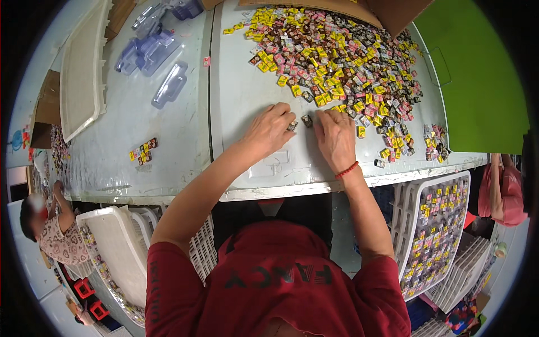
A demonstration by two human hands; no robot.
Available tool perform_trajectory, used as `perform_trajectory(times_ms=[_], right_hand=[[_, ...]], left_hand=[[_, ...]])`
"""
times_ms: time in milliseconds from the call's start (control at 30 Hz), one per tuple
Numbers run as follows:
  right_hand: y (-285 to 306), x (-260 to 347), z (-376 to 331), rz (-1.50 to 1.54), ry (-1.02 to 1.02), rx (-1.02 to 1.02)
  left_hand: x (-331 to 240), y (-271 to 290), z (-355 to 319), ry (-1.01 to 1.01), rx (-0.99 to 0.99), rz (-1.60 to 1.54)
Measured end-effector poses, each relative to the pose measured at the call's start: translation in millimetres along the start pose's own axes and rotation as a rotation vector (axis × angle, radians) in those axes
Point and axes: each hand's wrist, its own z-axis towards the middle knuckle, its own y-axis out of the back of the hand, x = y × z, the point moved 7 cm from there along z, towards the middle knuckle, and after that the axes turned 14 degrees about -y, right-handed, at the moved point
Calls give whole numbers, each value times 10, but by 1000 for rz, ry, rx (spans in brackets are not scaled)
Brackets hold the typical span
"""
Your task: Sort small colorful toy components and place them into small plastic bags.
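Observation:
Bent over the pale tabletop, my left hand (272, 128) pinches a small dark box (292, 126) between its fingertips. Another small dark box (306, 121) lies on the table between my two hands. My right hand (337, 137), a red bracelet at its wrist, has its fingers curled together at the near edge of a heap of small boxes (337, 62). Whatever those fingers hold is hidden. Yellow, pink, brown and black boxes make up the heap. Below my hands lies a clear plastic tray (272, 167).
Clear plastic trays (149, 53) lie at the far left, near a white crate (84, 70). A small group of boxes (144, 150) sits left of my arm. Filled trays fill a white rack (435, 233) at lower right. Co-workers are at both sides; a cardboard box (401, 14) stands behind the heap.

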Motion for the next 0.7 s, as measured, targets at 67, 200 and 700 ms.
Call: perform_trajectory(times_ms=[67, 200, 700], right_hand=[[-22, -78, 142, -64, -55, 30], [-158, -186, 304, -271, -67, -63], [18, -72, -31, -179, -33, -8]], left_hand=[[-8, 103, -31, 1, -95, 6], [297, 176, 215, -23, -238, 0], [547, 175, 365, -115, -228, 108]])
